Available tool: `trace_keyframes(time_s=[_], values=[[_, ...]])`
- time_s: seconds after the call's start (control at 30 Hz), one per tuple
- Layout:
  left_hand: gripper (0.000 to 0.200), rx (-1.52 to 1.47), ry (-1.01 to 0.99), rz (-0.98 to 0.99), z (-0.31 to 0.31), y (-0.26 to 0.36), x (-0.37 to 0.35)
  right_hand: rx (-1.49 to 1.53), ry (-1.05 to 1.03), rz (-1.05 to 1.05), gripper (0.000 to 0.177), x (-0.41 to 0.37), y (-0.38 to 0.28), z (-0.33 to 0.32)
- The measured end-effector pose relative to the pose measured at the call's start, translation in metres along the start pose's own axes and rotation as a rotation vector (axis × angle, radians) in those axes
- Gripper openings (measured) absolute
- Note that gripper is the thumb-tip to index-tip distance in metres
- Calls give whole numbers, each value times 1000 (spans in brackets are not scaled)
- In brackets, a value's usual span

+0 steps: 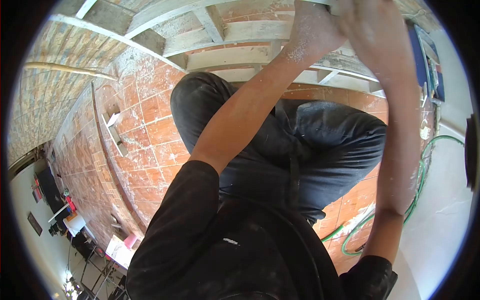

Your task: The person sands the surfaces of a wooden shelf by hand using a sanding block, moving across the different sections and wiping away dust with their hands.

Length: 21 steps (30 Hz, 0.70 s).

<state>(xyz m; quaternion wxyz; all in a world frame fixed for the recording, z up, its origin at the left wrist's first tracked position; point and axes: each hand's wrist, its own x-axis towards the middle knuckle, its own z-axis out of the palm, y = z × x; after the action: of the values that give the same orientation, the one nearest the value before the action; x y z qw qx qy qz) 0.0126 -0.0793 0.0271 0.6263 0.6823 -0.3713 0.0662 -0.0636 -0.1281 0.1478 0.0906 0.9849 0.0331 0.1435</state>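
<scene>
At one o'clock, left hand and right hand close together, against a pale slatted frame, grip I cannot tell, green hose toward four.

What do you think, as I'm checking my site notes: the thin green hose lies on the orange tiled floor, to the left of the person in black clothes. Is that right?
Not quite: the side is wrong. The head view shows the thin green hose to the right of the person in black clothes. It does lie on the orange tiled floor.
</scene>
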Motion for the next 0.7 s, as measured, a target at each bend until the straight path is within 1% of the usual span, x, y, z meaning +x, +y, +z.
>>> trace_keyframes(time_s=[0.03,0.1,0.17,0.23,0.27,0.33,0.37,0.4,0.47,0.53,0.6,0.63,0.7], values=[[38,-4,-3,5,1,1,0,-3,-65,98,31,2,-2,0],[39,-1,-3,7,1,2,-1,128,173,54,30,-11,-39,7],[40,1,2,1,0,0,-6,177,324,11,30,-12,-49,9],[40,4,0,-10,1,0,-10,280,450,-39,25,-12,-42,7],[40,8,1,-11,2,0,-9,265,468,-43,25,-7,-35,4],[41,7,-2,-15,3,0,-9,442,89,251,26,6,-22,-1],[41,6,-3,-11,4,0,-9,337,-29,237,26,5,-25,1],[42,6,-11,-15,3,1,-9,327,-6,244,26,0,-32,4],[42,13,-19,-22,2,3,-10,290,533,-58,24,-9,-43,10],[43,19,-27,-33,3,3,-12,322,545,-59,23,-5,-34,4],[43,29,-40,-41,3,5,-14,484,44,175,27,8,-22,-7],[44,30,-45,-40,3,4,-14,486,53,191,27,6,-24,0],[44,38,-55,-41,3,6,-16,398,250,7,27,7,-27,17]])
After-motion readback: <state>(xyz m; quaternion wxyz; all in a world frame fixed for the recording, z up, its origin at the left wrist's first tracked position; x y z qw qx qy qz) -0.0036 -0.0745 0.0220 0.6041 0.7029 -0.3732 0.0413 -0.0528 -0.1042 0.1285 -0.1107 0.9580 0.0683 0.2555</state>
